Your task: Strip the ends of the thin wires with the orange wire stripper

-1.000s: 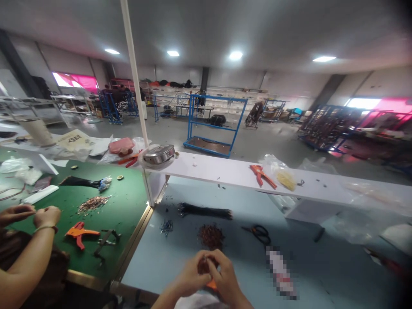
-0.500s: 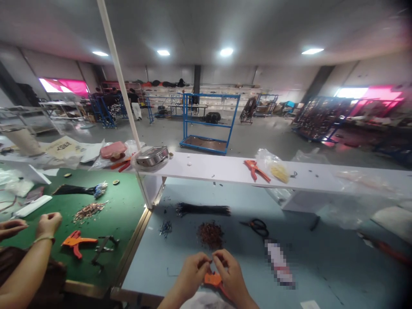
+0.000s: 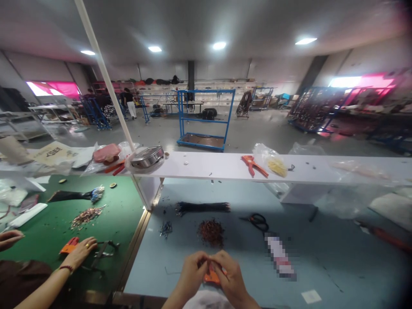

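A co-worker's hand (image 3: 78, 254) has dropped onto the green bench (image 3: 122, 214). The left hand (image 3: 192, 274) and right hand (image 3: 231, 280) stay pinched narrow, fingertips meeting over an orange-handled plier tool (image 3: 210, 277) on the pale blue bench (image 3: 161, 262). What they pinch is too small to tell.

1. Left hand (image 3: 192, 274) and right hand (image 3: 231, 280) at near edge of blue-grey bench (image 3: 322, 266), fingertips pinched together; pinched item too small to tell.
2. Orange tool (image 3: 210, 277) just under both hands, partly hidden.
3. Beyond hands: brown parts pile (image 3: 210, 231), then black wire bundle (image 3: 202, 208); scissors (image 3: 257, 221) to the right.
4. Co-worker's hand (image 3: 79, 253) rests on green bench (image 3: 122, 214), left.
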`<state>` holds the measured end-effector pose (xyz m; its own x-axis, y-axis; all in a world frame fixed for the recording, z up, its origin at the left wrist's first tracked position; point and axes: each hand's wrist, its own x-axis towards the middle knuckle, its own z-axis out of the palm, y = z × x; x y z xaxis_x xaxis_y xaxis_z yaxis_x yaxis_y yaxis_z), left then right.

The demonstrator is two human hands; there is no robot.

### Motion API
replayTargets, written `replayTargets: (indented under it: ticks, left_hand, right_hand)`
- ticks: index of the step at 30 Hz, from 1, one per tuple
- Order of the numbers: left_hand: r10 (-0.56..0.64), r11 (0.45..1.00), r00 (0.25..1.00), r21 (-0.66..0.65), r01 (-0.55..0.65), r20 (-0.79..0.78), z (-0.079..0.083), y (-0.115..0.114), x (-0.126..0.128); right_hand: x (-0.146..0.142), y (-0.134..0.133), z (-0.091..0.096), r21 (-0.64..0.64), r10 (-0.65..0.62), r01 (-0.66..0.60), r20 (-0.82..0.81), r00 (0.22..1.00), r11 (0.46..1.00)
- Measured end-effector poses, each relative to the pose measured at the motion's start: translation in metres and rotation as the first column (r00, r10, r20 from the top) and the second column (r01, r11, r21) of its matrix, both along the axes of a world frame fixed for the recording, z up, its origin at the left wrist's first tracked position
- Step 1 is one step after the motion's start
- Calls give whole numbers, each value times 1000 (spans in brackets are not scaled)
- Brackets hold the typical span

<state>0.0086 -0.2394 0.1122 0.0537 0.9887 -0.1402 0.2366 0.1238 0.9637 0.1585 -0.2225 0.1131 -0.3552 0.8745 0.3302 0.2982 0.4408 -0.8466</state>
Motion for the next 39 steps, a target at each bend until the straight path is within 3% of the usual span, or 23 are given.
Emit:
replayTargets:
  ticks: [6, 10, 13, 16, 19, 21, 29, 39]
  left_hand:
    - [84, 996, 987, 38, -80, -138, 5, 7, -4]
    - [152, 988, 983, 55, -147, -99, 5, 12, -17]
    - [165, 984, 984, 72, -160, -61, 7, 16, -25]
    - [181, 981, 982, 84, -177, -50, 10, 18, -25]
    - [187, 979, 982, 85, -184, -36, 10, 18, -20]
    - [176, 982, 984, 74, -174, -24, 9, 18, -16]
    - [143, 986, 988, 92, -138, -51, 6, 15, -11]
    - [168, 980, 986, 108, -168, 5, -1, 9, -14]
  right_hand:
    - [2, 11, 10, -80, -146, 141, -68, 987, 987]
    - [12, 29, 1, -206, -123, 153, 153, 981, 966]
    - [22, 34, -34, -246, -19, 143, 446, 895, 959]
    - [30, 29, -83, -322, 133, 168, 733, 667, 932]
    - [36, 21, -121, -375, 241, 200, 841, 484, 905]
    - [39, 18, -136, -351, 239, 199, 869, 433, 915]
    - [46, 14, -151, -227, 125, 199, 896, 426, 953]
    - [48, 19, -131, -214, 113, 129, 836, 537, 968]
